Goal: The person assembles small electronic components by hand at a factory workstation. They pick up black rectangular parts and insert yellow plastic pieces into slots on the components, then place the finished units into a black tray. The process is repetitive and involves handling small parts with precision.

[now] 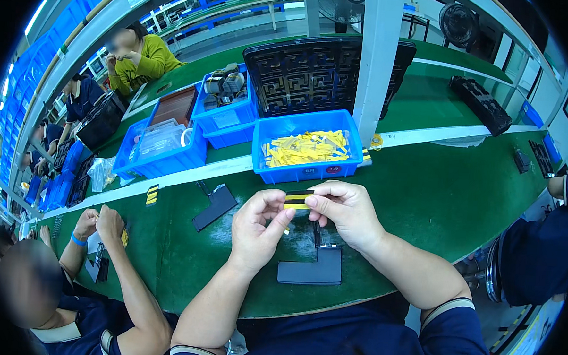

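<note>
Above the green bench, my left hand (254, 230) and my right hand (349, 213) pinch a small sheet of yellow-and-black striped strips (298, 200) between thumbs and fingers, one hand at each end. Just below my hands lies a flat black L-shaped part (311, 269) with a thin stem pointing away from me. A second black L-shaped part (215, 208) rests on the bench to the left of my left hand. Farther left is another striped sheet (152, 195), lying flat.
Beyond my hands stands a blue bin (284, 175) of loose yellow strips (308, 146). More blue bins (226, 120) and a black moulded tray (302, 75) sit behind it. A white post (375, 66) rises from the bench. A co-worker's hands (105, 225) work at the left.
</note>
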### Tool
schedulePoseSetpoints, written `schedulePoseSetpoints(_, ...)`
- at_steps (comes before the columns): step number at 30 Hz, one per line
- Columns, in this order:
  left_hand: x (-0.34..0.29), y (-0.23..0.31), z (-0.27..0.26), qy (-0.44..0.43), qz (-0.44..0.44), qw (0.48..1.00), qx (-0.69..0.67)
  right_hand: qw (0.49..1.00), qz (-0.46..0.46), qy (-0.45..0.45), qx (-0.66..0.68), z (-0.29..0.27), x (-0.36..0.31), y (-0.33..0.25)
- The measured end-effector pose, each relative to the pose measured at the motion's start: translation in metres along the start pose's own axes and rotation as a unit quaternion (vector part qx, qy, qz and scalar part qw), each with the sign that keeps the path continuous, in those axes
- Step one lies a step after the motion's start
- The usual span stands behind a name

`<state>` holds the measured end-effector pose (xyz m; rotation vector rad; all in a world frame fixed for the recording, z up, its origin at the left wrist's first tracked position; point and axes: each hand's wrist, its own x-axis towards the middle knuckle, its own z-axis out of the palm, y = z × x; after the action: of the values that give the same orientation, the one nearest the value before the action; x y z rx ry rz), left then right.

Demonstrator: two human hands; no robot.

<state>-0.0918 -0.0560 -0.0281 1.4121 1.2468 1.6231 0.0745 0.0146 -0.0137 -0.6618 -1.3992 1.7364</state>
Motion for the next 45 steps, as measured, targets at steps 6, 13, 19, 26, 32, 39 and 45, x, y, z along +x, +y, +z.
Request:
schedulePoseSetpoints(6, 0.003, 0.009, -0.001, -0.065, -0.079, 0.992, -0.08, 0.99, -0.066, -0.055, -0.11, -0.012, 0.006, 0.006)
schedulePoseSetpoints(13, 0.015, -0.001, -0.018, -0.133, -0.164, 0.95, 0.232, 0.996, -0.011, 0.043, -0.079, -0.032, 0.013, -0.015)
schedulePoseSetpoints(19, 0.008, 0.001, -0.013, -0.113, 0.087, 0.857, 0.496, 0.967, -0.128, 0.051, -0.213, -0.025, 0.011, -0.006)
schedulePoseSetpoints(26, -0.004, 0.046, -0.004, -0.404, 0.023, 0.842, 0.357, 0.955, -0.12, 0.01, -0.27, -0.018, 0.003, -0.018)
schedulePoseSetpoints(32, 0.0, 0.038, -0.014, -0.3, 0.016, 0.904, 0.305, 0.92, -0.238, -0.04, -0.31, -0.015, -0.004, -0.027)
schedulePoseSetpoints(39, 0.002, 0.045, -0.018, -0.218, 0.032, 0.921, 0.322, 0.893, -0.262, -0.047, -0.364, -0.015, -0.007, -0.028)
schedulePoseSetpoints(45, 0.003, 0.044, -0.019, -0.208, 0.038, 0.926, 0.314, 0.886, -0.262, -0.06, -0.378, -0.015, -0.007, -0.028)
